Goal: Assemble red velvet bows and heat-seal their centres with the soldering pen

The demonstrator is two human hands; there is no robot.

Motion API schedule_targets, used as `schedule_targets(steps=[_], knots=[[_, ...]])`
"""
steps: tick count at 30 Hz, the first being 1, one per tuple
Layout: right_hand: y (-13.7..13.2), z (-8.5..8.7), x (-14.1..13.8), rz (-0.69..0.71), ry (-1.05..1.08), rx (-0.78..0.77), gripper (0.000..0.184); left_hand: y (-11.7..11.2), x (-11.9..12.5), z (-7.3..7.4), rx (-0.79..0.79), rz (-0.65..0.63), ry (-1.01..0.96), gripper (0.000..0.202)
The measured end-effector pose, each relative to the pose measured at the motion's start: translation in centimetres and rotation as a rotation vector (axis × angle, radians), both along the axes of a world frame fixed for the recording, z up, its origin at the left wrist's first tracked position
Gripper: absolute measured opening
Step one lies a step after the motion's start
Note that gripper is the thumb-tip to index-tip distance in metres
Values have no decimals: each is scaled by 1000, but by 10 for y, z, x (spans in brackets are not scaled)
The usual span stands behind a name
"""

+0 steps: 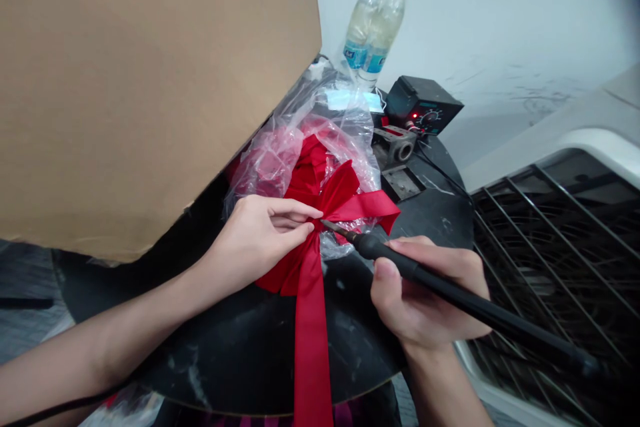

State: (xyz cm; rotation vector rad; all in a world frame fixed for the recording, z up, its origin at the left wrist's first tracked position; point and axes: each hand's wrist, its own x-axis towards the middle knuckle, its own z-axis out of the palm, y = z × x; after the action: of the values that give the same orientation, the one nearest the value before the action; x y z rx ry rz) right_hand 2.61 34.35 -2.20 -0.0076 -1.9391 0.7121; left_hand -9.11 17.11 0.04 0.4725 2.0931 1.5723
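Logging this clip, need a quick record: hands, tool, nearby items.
left hand: pinches red ribbon bow at its centre
right hand: grips soldering iron, tip at the bow
under bow: clear plastic wrap
surface: black table
behind: soldering station, two water bottles
left side: cardboard sheet
right side: wire grille

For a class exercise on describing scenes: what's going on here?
A person's left hand pinches a red ribbon bow, while their right hand holds a black-handled soldering iron, its tip close to the ribbon. The bow sits on clear plastic wrap on a round black table. Behind are a soldering station, its red light on, and two water bottles.
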Motion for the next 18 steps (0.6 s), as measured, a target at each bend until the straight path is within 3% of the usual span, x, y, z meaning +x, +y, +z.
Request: schedule_targets(steps=[5,18], knots=[[-3,2,4,-40,70,-7,19,0,-1,-3,-2,-8,17,25],[-4,-1,4,-26,1,13,17,0,-2,-6,-9,7,57,25]])
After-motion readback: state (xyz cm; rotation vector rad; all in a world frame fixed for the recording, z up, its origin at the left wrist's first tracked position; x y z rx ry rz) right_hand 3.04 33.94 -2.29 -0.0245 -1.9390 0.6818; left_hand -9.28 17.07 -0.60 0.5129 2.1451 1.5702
